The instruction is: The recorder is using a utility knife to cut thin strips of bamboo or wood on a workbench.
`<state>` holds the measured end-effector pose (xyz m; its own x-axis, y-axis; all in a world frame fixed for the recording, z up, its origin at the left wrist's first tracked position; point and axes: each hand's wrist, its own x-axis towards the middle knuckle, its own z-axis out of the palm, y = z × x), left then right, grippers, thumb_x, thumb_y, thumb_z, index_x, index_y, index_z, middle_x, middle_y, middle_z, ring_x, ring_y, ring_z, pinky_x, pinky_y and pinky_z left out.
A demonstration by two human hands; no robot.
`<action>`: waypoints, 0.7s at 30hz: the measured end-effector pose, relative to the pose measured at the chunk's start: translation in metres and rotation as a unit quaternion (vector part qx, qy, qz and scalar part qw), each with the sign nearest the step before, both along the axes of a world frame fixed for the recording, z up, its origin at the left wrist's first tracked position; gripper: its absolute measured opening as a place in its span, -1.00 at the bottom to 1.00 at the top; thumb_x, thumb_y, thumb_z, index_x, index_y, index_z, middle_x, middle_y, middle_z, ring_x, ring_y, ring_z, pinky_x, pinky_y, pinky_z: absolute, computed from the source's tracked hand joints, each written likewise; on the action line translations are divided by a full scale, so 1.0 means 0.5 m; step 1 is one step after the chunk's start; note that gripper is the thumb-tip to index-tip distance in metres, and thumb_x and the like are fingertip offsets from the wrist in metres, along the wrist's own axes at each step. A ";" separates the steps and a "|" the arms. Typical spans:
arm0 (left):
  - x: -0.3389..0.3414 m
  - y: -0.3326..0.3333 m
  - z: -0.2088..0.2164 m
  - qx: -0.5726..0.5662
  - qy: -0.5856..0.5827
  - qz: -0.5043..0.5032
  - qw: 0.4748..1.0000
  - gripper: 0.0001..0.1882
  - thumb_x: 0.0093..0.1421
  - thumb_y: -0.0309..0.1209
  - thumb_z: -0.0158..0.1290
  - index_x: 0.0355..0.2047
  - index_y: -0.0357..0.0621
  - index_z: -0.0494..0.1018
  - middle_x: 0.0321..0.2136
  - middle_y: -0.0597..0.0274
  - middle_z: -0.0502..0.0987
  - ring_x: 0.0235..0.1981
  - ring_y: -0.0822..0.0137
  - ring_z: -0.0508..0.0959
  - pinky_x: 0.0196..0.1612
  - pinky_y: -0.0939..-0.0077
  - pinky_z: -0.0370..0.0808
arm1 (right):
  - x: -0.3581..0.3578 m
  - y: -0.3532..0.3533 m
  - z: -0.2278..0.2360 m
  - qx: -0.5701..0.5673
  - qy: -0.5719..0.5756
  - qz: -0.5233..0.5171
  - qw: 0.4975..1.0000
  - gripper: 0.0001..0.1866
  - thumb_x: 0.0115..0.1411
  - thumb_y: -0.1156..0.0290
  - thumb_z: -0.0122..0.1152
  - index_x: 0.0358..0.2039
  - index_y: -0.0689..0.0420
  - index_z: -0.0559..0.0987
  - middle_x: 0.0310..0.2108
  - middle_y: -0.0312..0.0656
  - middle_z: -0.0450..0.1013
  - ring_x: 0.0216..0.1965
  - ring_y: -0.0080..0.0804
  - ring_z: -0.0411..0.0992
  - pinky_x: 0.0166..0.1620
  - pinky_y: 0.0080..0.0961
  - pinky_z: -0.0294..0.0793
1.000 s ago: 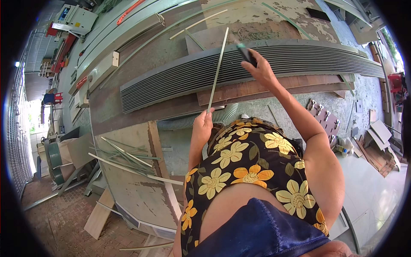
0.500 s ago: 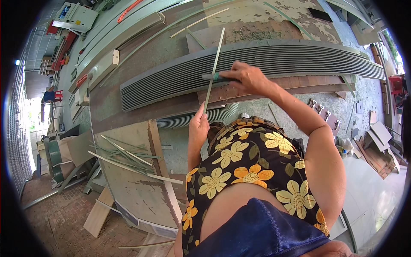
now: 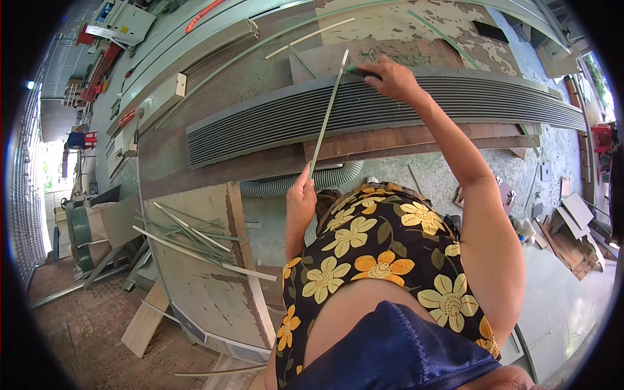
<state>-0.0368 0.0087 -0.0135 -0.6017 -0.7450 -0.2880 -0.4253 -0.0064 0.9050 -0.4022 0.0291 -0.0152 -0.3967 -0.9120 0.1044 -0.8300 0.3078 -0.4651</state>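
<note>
My left hand [image 3: 301,198] is closed around the near end of a long, narrow pale-green strip [image 3: 328,117]. The strip slants up and away across a stack of long grey slats [image 3: 260,123], its far tip lighter. My right hand [image 3: 398,79] grips a slim hand tool [image 3: 365,72] with a dark handle and a green part. The tool is beside the strip's far end; whether it touches is unclear, and its working tip is hard to make out.
Several loose strips [image 3: 195,235] lie on a worn board [image 3: 214,292] to my left. A ribbed hose [image 3: 331,175] runs below the table edge. Beyond the slats are shavings [image 3: 403,52] and a dark flat piece [image 3: 491,31]. Scrap boards [image 3: 575,221] lie at right.
My right hand has moved away from me with the tool, from the strip's middle to near its far end. My left hand keeps its hold, with the strip only slightly shifted.
</note>
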 end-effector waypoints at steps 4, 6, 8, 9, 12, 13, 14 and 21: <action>0.005 0.001 0.004 -0.015 -0.012 -0.002 1.000 -0.53 0.36 -0.47 -0.18 0.28 -0.15 0.31 -0.64 0.45 0.15 -0.63 0.60 0.17 -0.55 0.63 0.17 | 0.071 0.019 0.007 0.005 -0.023 0.157 0.987 -0.58 0.22 0.20 0.22 0.12 -0.27 0.55 -0.23 -0.13 0.42 -0.19 -0.12 0.50 -0.09 -0.24 0.49; 0.004 0.000 0.003 -0.022 -0.019 -0.006 1.000 -0.53 0.36 -0.48 -0.18 0.27 -0.15 0.31 -0.64 0.43 0.15 -0.63 0.59 0.17 -0.55 0.62 0.17 | 0.049 0.012 0.006 0.016 -0.021 0.106 0.994 -0.58 0.21 0.17 0.21 0.10 -0.27 0.56 -0.21 -0.13 0.44 -0.16 -0.11 0.50 -0.08 -0.23 0.50; 0.006 -0.003 -0.004 -0.055 -0.022 -0.014 0.998 -0.54 0.35 -0.48 -0.18 0.26 -0.18 0.32 -0.63 0.39 0.17 -0.61 0.56 0.17 -0.53 0.60 0.19 | 0.003 -0.004 -0.008 0.002 -0.038 0.045 0.998 -0.58 0.18 0.15 0.20 0.09 -0.27 0.58 -0.19 -0.12 0.44 -0.13 -0.09 0.50 -0.07 -0.22 0.51; 0.005 -0.004 -0.007 -0.056 -0.021 -0.014 0.998 -0.54 0.35 -0.48 -0.18 0.26 -0.18 0.32 -0.63 0.39 0.17 -0.61 0.56 0.17 -0.53 0.60 0.19 | 0.005 -0.008 -0.002 0.001 -0.038 0.045 0.998 -0.58 0.18 0.15 0.20 0.09 -0.27 0.58 -0.19 -0.12 0.44 -0.13 -0.09 0.50 -0.07 -0.22 0.51; 0.004 -0.005 -0.007 -0.063 -0.011 -0.008 0.998 -0.55 0.35 -0.49 -0.17 0.24 -0.20 0.33 -0.62 0.35 0.19 -0.59 0.55 0.17 -0.52 0.60 0.20 | 0.016 -0.024 0.013 0.016 -0.001 0.028 0.999 -0.59 0.18 0.17 0.19 0.08 -0.28 0.58 -0.16 -0.11 0.43 -0.13 -0.08 0.50 -0.07 -0.23 0.51; 0.006 -0.007 -0.003 -0.059 -0.018 -0.009 0.998 -0.55 0.35 -0.49 -0.17 0.24 -0.20 0.33 -0.61 0.35 0.20 -0.59 0.55 0.17 -0.52 0.60 0.20 | 0.026 -0.020 0.013 0.015 -0.001 0.030 0.999 -0.59 0.18 0.17 0.19 0.08 -0.28 0.58 -0.16 -0.11 0.43 -0.13 -0.08 0.50 -0.07 -0.23 0.51; 0.007 -0.009 0.001 -0.055 -0.025 -0.010 0.998 -0.55 0.35 -0.50 -0.17 0.24 -0.21 0.34 -0.61 0.36 0.21 -0.58 0.55 0.17 -0.51 0.60 0.20 | 0.038 -0.015 0.011 0.010 0.004 0.066 0.998 -0.59 0.20 0.19 0.20 0.10 -0.27 0.57 -0.17 -0.15 0.43 -0.13 -0.13 0.50 -0.07 -0.24 0.50; 0.011 -0.007 0.017 -0.032 -0.011 -0.003 0.999 -0.55 0.35 -0.51 -0.17 0.24 -0.22 0.33 -0.59 0.39 0.24 -0.58 0.58 0.16 -0.51 0.62 0.19 | -0.040 -0.037 -0.018 -0.015 -0.046 -0.013 0.999 -0.60 0.16 0.17 0.21 0.05 -0.32 0.59 -0.16 -0.10 0.46 -0.08 -0.07 0.49 -0.03 -0.19 0.50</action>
<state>-0.0312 0.0054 -0.0051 -0.6006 -0.7585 -0.2529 -0.4456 0.0549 0.8935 -0.4220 0.0107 -0.0240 -0.4298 -0.8981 0.0935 -0.7749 0.3137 -0.5488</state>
